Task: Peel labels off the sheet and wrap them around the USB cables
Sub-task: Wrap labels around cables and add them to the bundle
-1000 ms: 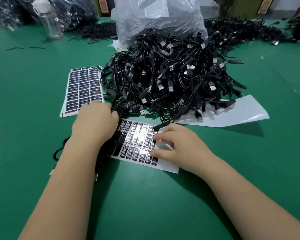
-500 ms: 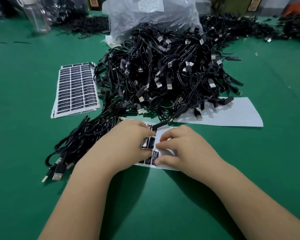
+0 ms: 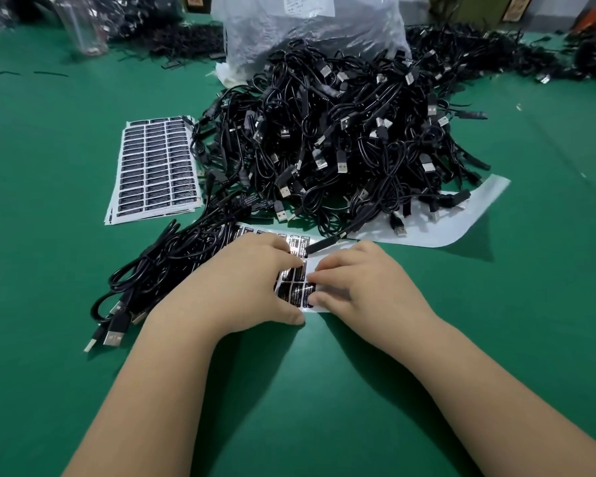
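The label sheet is pressed flat by the left hand and right hand, fingers extended; the USB cables are heaped at 12 o'clock

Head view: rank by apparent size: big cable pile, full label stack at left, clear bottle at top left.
1. Cable pile, by far the largest.
2. Full label stack, clearly smaller.
3. Clear bottle, smallest as seen, but it stands farther back and is cut off by the frame edge, so its true size is unsure.
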